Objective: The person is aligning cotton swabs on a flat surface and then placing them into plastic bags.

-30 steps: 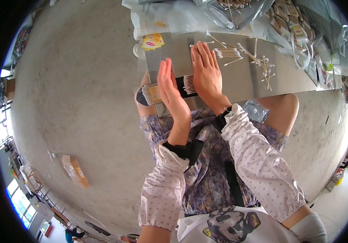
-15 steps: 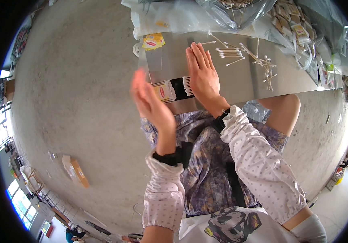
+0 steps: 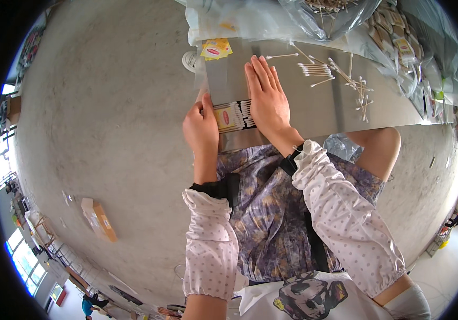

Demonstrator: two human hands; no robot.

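Observation:
At the left edge of the metal tabletop (image 3: 314,109), my left hand (image 3: 202,128) is closed, its fingers curled beside the end of a yellow-and-white label card (image 3: 226,118). What its fingers pinch, if anything, is hidden. Cotton swabs (image 3: 245,111) lie side by side against the card, over a black strip. My right hand (image 3: 269,104) lies flat over the right end of these swabs, fingers straight and together, covering part of them. Loose cotton swabs (image 3: 314,70) are scattered farther right, some in a small row, others crossed in a heap.
Yellow label cards (image 3: 217,49) lie at the table's far left corner. Clear plastic bags (image 3: 325,18) with more swabs lie along the back, and packed bundles (image 3: 399,40) pile up at the far right. A cardboard box (image 3: 99,220) sits on the floor to the left.
My left hand has moved up to the table's left edge and its fingers have curled. The label card and swabs now sit closer to my right hand, which has stayed flat.

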